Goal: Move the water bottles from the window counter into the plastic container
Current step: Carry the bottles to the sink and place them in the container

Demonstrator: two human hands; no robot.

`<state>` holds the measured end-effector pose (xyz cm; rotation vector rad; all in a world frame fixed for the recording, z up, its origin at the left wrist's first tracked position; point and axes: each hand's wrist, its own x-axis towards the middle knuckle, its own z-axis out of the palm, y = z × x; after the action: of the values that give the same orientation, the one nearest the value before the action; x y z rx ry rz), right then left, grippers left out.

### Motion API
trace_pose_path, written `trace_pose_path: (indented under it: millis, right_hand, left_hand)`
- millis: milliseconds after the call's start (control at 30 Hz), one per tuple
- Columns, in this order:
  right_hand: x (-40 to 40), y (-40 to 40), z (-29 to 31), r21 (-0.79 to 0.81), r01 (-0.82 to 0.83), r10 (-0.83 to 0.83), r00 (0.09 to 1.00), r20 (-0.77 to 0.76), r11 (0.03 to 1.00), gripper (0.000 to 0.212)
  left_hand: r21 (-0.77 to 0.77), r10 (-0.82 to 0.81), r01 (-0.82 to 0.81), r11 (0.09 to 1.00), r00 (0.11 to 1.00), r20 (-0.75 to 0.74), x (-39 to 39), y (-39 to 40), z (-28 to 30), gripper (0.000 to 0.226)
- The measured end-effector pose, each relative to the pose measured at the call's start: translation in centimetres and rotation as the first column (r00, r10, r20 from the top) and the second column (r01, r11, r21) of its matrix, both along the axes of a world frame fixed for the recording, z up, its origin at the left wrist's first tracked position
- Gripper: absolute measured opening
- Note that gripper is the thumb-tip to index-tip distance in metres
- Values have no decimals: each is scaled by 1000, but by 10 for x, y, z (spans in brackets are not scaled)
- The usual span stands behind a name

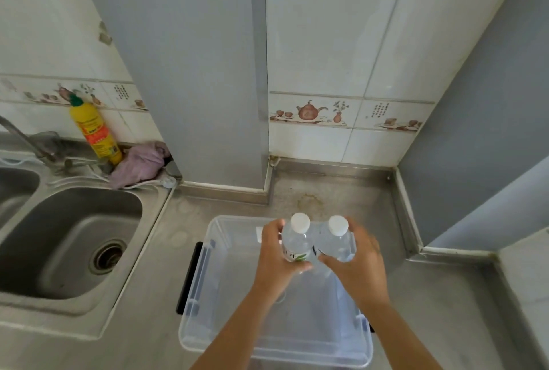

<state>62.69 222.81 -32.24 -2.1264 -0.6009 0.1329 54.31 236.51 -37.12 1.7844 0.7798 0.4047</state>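
Two clear water bottles with white caps stand upright side by side over the far half of a clear plastic container (208, 304) on the steel counter. My left hand (274, 253) grips the left bottle (297, 238), which has a green and white label. My right hand (359, 262) grips the right bottle (337, 240). The bottles touch each other. Whether their bases rest on the container floor is hidden by my hands.
A steel double sink (77, 238) with a tap lies to the left. A yellow detergent bottle (95, 131) and a pink cloth (139, 161) sit behind it. Tiled walls and a grey pillar close the back; a raised ledge (525, 265) is at right.
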Motion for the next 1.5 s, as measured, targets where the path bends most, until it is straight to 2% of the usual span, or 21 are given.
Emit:
trace_pose_path:
  millis: [133, 300, 433, 533, 667, 767, 900, 1000, 1100, 1200, 1333, 1500]
  right_hand:
    - [2, -2, -5, -50, 3, -4, 1000, -26, 999, 75]
    - [-8, -8, 1, -11, -13, 11, 987, -163, 1000, 85]
    - [-15, -13, 1, -7, -13, 12, 984, -180, 1000, 86]
    - [-19, -21, -2, -37, 17, -22, 990, -141, 999, 70]
    - [-28, -31, 5, -116, 96, -104, 993, -63, 989, 48]
    - [-42, -37, 17, -193, 160, -158, 987, 26, 968, 39]
    - [-71, -51, 35, -190, 240, -198, 956, 214, 952, 26]
    - [-97, -67, 42, -204, 322, -221, 889, 401, 925, 33]
    - [-124, -90, 46, -227, 383, -268, 870, 413, 895, 41]
    - [-151, -119, 49, -269, 440, -326, 866, 378, 857, 50]
    - [-186, -160, 59, -288, 521, -419, 839, 347, 803, 52]
    - [-225, -220, 71, -265, 635, -537, 763, 358, 726, 54]
  left_hand:
    - [46, 15, -15, 999, 1000, 4, 1, -4, -3, 92]
    - [78, 2, -3, 997, 1000, 19, 1, -3, 1, 93]
    - [114, -20, 22, 993, 1000, -21, 1, 0, 4, 94]
    - [129, -22, 30, 991, 998, -66, -3, -1, 5, 95]
    - [114, -22, 25, 993, 1000, -20, -12, -5, 10, 82]
    - [232, -13, 1, 973, 999, 49, -24, -7, 21, 72]
    - [577, -122, 29, 816, 985, 123, -47, -13, 47, 52]
    - [728, -225, 130, 673, 974, 33, -65, -27, 61, 45]
    - [789, -273, 209, 578, 960, -54, -79, -42, 66, 50]
    - [831, -349, 243, 501, 935, -64, -89, -63, 71, 52]
    - [847, -479, 295, 442, 876, -55, -97, -105, 83, 53]
    - [869, -598, 338, 362, 799, -61, -104, -169, 102, 52]
